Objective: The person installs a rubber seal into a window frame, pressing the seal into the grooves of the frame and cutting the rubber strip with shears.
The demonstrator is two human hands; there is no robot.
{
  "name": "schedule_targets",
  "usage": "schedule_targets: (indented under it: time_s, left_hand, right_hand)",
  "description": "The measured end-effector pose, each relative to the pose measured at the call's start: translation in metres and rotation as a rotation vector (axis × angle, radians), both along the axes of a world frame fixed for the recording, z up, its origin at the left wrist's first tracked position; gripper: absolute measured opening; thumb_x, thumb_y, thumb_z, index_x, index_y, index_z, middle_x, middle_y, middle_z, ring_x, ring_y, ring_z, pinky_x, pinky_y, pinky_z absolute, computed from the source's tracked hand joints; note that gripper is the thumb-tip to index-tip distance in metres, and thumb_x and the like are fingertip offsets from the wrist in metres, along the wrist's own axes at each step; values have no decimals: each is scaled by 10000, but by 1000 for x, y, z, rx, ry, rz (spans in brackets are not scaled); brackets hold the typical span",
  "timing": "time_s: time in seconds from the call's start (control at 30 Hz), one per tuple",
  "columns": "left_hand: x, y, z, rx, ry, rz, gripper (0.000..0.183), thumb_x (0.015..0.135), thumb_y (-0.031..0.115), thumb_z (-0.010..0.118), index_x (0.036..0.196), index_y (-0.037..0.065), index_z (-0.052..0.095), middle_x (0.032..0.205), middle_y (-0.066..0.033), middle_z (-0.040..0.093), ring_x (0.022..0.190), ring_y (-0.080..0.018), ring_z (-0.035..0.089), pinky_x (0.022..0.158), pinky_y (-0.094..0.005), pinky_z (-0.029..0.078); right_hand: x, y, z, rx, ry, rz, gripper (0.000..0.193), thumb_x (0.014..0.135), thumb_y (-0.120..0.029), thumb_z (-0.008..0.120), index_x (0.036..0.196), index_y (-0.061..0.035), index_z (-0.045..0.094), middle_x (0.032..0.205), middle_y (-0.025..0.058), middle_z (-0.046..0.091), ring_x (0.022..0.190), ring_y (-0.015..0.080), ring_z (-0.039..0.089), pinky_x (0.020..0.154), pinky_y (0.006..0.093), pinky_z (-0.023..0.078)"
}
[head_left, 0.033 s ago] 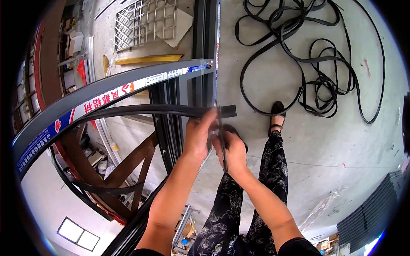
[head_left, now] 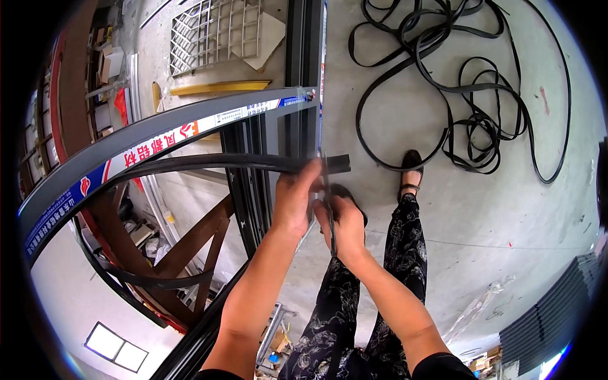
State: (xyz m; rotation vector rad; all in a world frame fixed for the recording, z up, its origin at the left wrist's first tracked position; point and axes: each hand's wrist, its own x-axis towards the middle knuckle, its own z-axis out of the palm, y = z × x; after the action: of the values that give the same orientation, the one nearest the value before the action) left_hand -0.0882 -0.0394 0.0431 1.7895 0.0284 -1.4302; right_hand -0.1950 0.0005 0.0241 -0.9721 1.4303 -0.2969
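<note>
My left hand (head_left: 292,206) is closed round a flat black rubber strip (head_left: 209,163), its thumb on top. The strip's cut end sticks out just past that hand, and its other part bends away to the left and loops down. Close by on the right, my right hand (head_left: 347,227) pinches a thin dark strip (head_left: 333,237) seen edge-on. Whether this belongs to the same rubber strip I cannot tell. Both hands are beside the grey metal frame (head_left: 234,104), whose bar carries a printed protective film. The fingertips are partly blurred and overlapped.
A long tangled black strip (head_left: 437,47) lies on the concrete floor at the far right, near my foot. Dark profiles (head_left: 304,44) run along the frame's upright side. Beyond are a metal grid (head_left: 215,35), a yellow bar (head_left: 218,88) and a brown beam (head_left: 196,240). Corrugated dark sheets (head_left: 551,310) lie lower right.
</note>
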Motion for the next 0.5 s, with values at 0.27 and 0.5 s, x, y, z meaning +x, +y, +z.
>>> schedule_targets:
  time_s: [0.27, 0.5]
  left_hand:
    - [2, 8, -2, 21, -68, 2, 156, 857, 224, 681, 819, 78, 642, 729, 5, 602, 676, -95, 533, 659, -260, 404]
    - [0, 18, 3, -6, 6, -32, 143, 855, 211, 682, 825, 84, 624, 738, 27, 570, 706, -83, 503, 666, -249, 395]
  right_hand:
    - [3, 23, -2, 78, -56, -36, 341, 848, -290, 628, 697, 9, 563, 609, 222, 559, 595, 414, 564, 537, 440, 434]
    - [7, 18, -8, -136, -33, -68, 338, 849, -283, 628, 712, 16, 552, 613, 216, 552, 604, 408, 567, 549, 429, 439]
